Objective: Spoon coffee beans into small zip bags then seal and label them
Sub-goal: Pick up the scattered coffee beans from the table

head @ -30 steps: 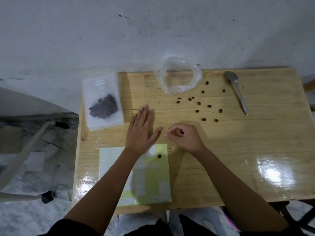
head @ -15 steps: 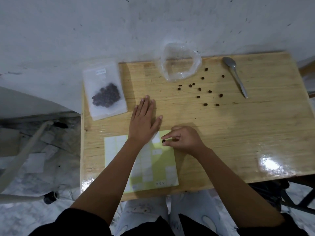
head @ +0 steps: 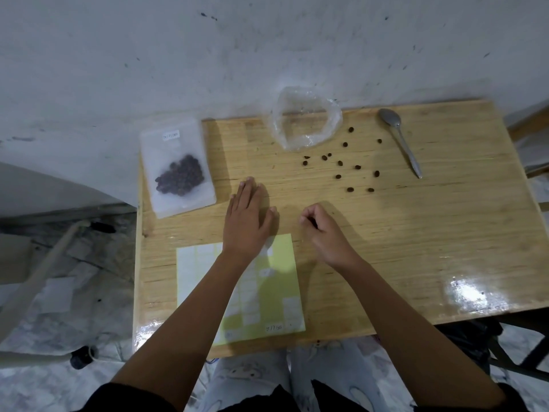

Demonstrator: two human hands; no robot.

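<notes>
Steel spoon (head: pixel 402 144): bowl toward wall, handle nearward

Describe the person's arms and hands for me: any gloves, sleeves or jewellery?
No gloves: the left hand and right hand are bare, with no ring, watch or bracelet showing. The left forearm and right forearm are uncovered too. Black fabric begins only high up the arms: left sleeve, right sleeve.

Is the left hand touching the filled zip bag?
Apart. The head view shows a strip of bare table between the left hand and the filled zip bag.
</notes>
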